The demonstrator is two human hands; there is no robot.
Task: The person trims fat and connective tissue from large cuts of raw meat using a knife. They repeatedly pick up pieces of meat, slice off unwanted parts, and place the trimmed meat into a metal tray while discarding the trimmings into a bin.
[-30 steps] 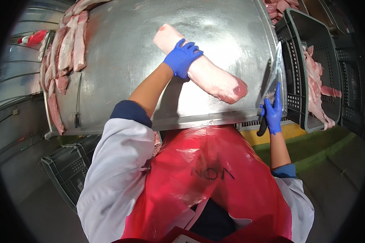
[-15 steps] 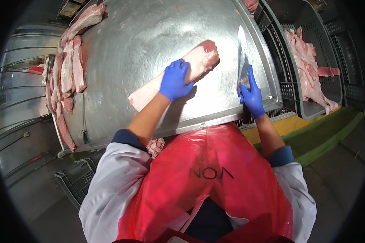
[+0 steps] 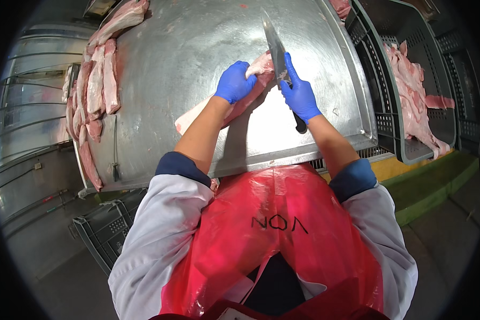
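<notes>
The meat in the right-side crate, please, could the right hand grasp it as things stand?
Probably not: the right hand holds a knife, and the crate wall stands before the meat.

Left side of the metal table (image 3: 160,69): I count several long pale-pink meat strips (image 3: 96,85), bunched along the edge, some overlapping. Just beside them on the steel, a thin tool (image 3: 116,167) with a dark handle, kind unclear to me. Right, by the table edge: dark grey perforated crate (image 3: 387,121) containing heaped pale trimmings (image 3: 410,90), one redder piece (image 3: 439,102) at its far side. Lower left, I make out another grey crate (image 3: 121,226). Lower right: yellow band (image 3: 392,169), green ledge (image 3: 437,184) next to it.
</notes>
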